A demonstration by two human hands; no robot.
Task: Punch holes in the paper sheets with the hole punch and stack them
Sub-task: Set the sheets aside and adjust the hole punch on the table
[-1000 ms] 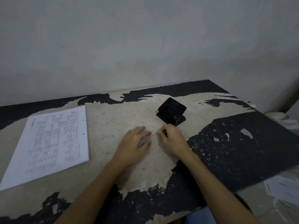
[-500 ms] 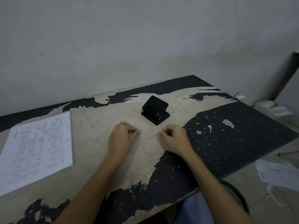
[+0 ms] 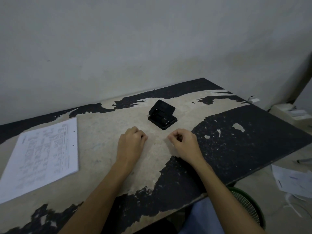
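A black hole punch [image 3: 162,116] stands near the middle of the worn table [image 3: 253,132], its lever raised. A stack of printed paper sheets [image 3: 42,157] with two punched holes along its right edge lies at the table's left. My left hand [image 3: 130,143] rests on the table just in front and left of the punch, fingers curled into a loose fist, holding nothing I can see. My right hand [image 3: 184,143] rests in front and right of the punch, fingers also curled under, with nothing visible in it. Neither hand touches the punch or the sheets.
A grey wall stands behind the table. On the floor at the right lie loose papers [image 3: 293,181] and a pen [image 3: 303,160]. A green mesh bin [image 3: 248,203] sits under the table's front right edge. A pale box [image 3: 290,114] lies beyond the right edge.
A second ago my hands were together with fingertips touching in front of the punch; they have since drawn apart and curled into fists. The view has shifted right.
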